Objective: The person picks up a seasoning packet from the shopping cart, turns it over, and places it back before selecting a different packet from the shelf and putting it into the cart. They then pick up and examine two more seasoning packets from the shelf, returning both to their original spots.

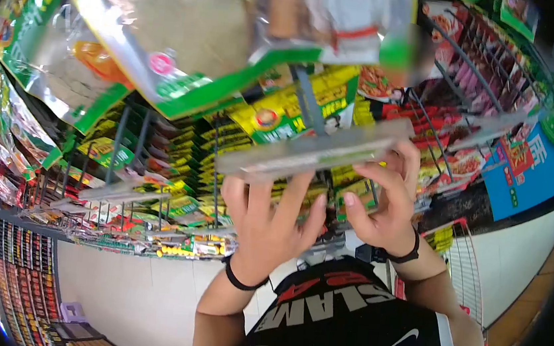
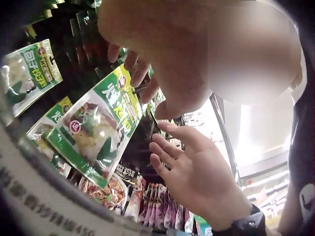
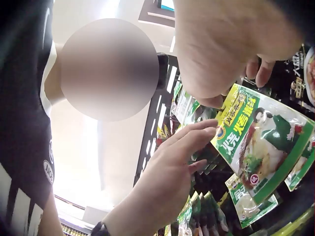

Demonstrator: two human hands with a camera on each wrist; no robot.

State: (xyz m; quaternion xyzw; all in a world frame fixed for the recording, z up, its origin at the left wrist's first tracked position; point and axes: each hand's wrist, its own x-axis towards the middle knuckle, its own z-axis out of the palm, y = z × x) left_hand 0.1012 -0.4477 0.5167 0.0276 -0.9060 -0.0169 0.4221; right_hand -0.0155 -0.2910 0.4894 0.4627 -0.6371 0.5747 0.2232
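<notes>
My left hand (image 1: 266, 215) reaches up to a clear price-tag holder (image 1: 316, 151) at the front of a shelf hook, its fingers extended and overlapping the lower edge. My right hand (image 1: 384, 200) is at the holder's right end, with fingers loosely bent. Neither hand shows a packet in its grasp. In the left wrist view, a green-and-yellow food packet (image 2: 93, 130) with a dish pictured on it hangs close by the left fingertips (image 2: 140, 73). The right wrist view has a similar packet (image 3: 261, 142) beside both hands.
Large green-edged packets (image 1: 190, 38) hang close overhead. Rows of yellow and green packets (image 1: 192, 158) fill hooks behind the hands. A blue sign (image 1: 524, 173) is at the right, above a shopping cart (image 1: 464, 271). Another stocked shelf (image 1: 24, 275) stands at the lower left.
</notes>
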